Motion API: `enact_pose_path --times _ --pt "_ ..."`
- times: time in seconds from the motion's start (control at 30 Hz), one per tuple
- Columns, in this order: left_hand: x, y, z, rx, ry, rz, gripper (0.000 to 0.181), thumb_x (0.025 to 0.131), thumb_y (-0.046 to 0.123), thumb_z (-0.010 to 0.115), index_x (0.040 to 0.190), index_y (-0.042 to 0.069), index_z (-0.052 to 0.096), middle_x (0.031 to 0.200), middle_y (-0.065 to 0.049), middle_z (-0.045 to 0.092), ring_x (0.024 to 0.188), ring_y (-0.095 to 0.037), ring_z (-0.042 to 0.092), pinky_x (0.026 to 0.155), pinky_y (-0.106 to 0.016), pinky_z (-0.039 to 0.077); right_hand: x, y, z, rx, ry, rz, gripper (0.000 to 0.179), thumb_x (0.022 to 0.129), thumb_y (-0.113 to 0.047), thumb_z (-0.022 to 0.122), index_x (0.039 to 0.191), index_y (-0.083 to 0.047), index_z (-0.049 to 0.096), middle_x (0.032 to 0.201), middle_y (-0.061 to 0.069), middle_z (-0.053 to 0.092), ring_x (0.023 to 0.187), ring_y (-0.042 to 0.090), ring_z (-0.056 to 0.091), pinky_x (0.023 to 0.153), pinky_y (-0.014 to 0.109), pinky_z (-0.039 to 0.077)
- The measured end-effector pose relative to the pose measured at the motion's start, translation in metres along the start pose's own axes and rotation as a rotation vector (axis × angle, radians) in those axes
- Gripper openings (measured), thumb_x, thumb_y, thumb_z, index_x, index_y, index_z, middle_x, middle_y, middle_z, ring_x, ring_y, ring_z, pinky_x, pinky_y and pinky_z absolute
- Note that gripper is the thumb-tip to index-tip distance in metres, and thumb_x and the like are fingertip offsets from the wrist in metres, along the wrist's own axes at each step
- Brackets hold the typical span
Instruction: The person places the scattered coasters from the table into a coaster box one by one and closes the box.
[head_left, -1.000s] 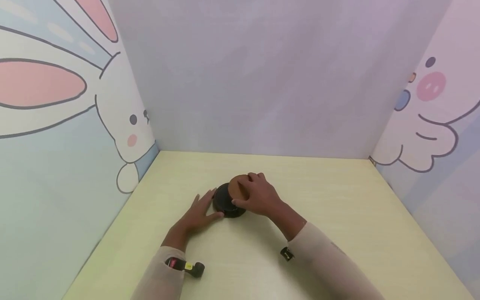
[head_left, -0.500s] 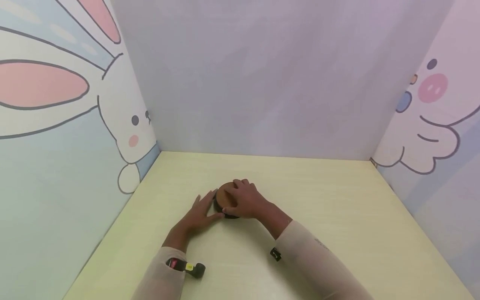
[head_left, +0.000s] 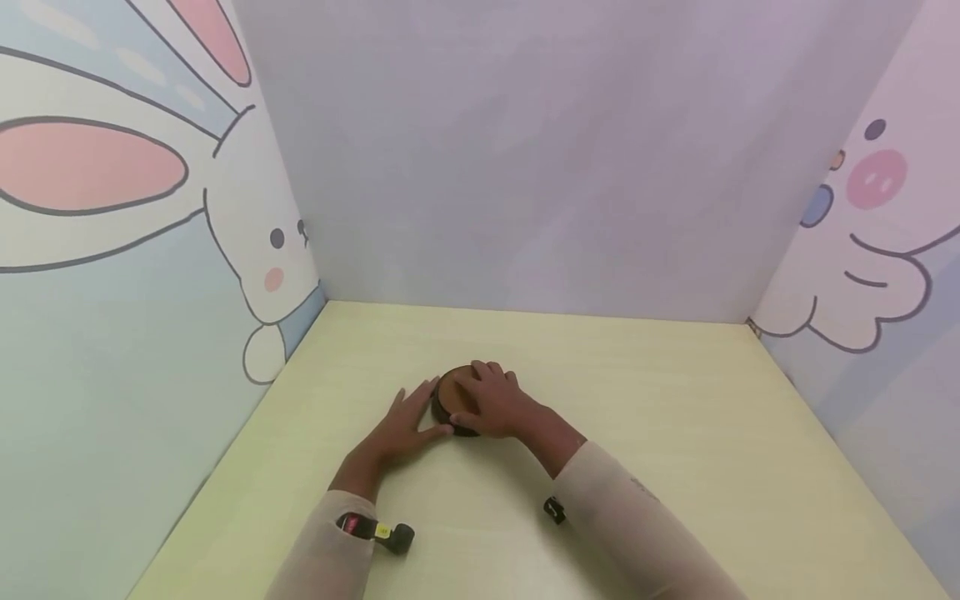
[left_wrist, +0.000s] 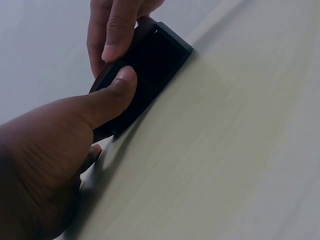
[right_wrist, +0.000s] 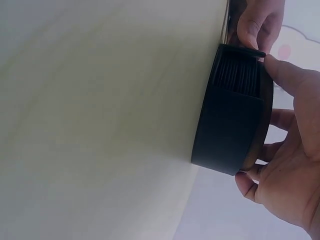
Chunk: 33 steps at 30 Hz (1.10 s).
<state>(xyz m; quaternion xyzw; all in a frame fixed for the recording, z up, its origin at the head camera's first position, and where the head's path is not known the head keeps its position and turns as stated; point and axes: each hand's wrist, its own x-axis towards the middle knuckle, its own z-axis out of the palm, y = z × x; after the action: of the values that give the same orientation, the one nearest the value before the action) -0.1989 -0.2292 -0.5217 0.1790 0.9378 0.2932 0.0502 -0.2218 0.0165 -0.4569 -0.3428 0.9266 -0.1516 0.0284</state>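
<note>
A round black coaster holder (head_left: 468,432) stands on the table in the head view. Lying level at its top is a brown round coaster (head_left: 452,392), partly hidden by my right hand (head_left: 501,407), whose fingers and thumb grip its edge. From the left, my left hand (head_left: 397,429) holds the holder's side between thumb and fingers. In the left wrist view that thumb presses the black wall of the holder (left_wrist: 157,60). Through a gap in the holder (right_wrist: 225,130), the right wrist view shows a stack of thin dark discs (right_wrist: 237,75), with the brown coaster's edge above.
The pale yellow table (head_left: 637,400) spreads around both hands. Behind it rises a plain grey-lilac wall (head_left: 525,167). Side panels carry a cartoon rabbit (head_left: 255,233) on the left and a pink-cheeked figure (head_left: 847,275) on the right.
My right hand has brought the brown coaster left and down from a tilted pose at the holder's right side to lie flat at its top. The left hand has stayed on the holder.
</note>
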Motion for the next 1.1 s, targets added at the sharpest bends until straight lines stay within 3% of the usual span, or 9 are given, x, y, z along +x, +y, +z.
enact_pose_path --times 0.5,0.8,1.1 --pt "0.002 -0.001 0.0 0.018 -0.009 -0.01 0.102 0.103 0.066 0.064 0.177 0.016 0.015 0.184 -0.009 0.024 0.173 -0.032 0.017 0.142 -0.061 0.0 -0.001 -0.003 -0.002 -0.009 -0.072 0.051 0.075 0.108 -0.056 0.063 0.17 -0.022 0.039 0.176 0.02 0.033 0.159 0.045 0.035 0.11 0.066 0.045" --pt "-0.002 -0.001 -0.001 -0.008 0.008 -0.015 0.102 0.103 0.064 0.066 0.177 0.014 0.018 0.183 -0.011 0.026 0.172 -0.034 0.019 0.142 -0.062 0.0 0.001 0.0 0.0 0.005 -0.102 0.065 0.083 0.108 -0.062 0.059 0.173 -0.018 0.03 0.18 0.022 0.023 0.164 0.047 0.031 0.12 0.07 0.042" --pt "-0.004 0.004 -0.004 -0.04 0.039 0.003 0.104 0.103 0.061 0.068 0.175 0.005 0.018 0.181 -0.014 0.03 0.17 -0.036 0.024 0.142 -0.063 0.003 -0.021 0.004 -0.014 0.036 -0.103 0.123 0.091 0.106 -0.062 0.063 0.176 -0.02 0.023 0.182 0.022 0.019 0.168 0.049 0.024 0.124 0.075 0.036"
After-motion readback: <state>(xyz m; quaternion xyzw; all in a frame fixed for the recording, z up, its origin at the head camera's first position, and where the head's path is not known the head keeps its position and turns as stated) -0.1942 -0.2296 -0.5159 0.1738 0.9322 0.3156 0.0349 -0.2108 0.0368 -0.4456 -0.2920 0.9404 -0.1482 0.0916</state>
